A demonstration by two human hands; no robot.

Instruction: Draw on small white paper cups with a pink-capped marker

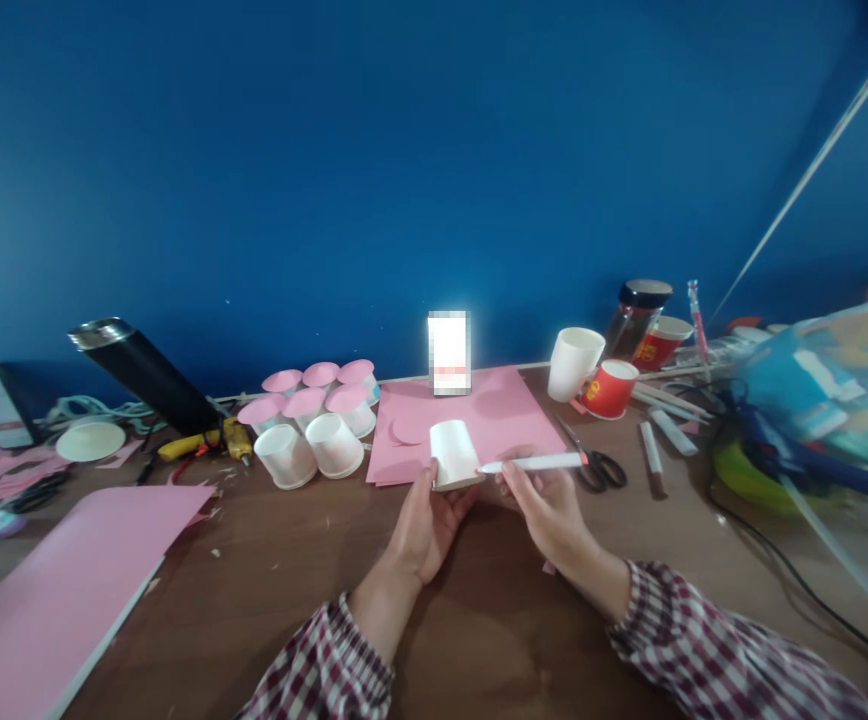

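A white paper cup (452, 452) is held upside down in my left hand (428, 522), its fingers wrapped about the lower part. My right hand (546, 500) grips a white marker pen (535, 464) with a pink end, its tip at or very near the cup's right side. Beneath and behind the cup lie pink paper sheets (494, 400), with a pink paper disc (409, 430) on top. To the left, several inverted paper cups (351, 408) carry pink discs, and white cups (335, 446) stand in front of them.
Scissors (605, 472) lie right of my right hand. Beyond them are a white cup (575, 365), a red paper cup (610, 388) and a dark-lidded jar (633, 320). At left are a black flask (149, 375), a yellow glue gun (213, 440) and a pink paper stack (81, 580).
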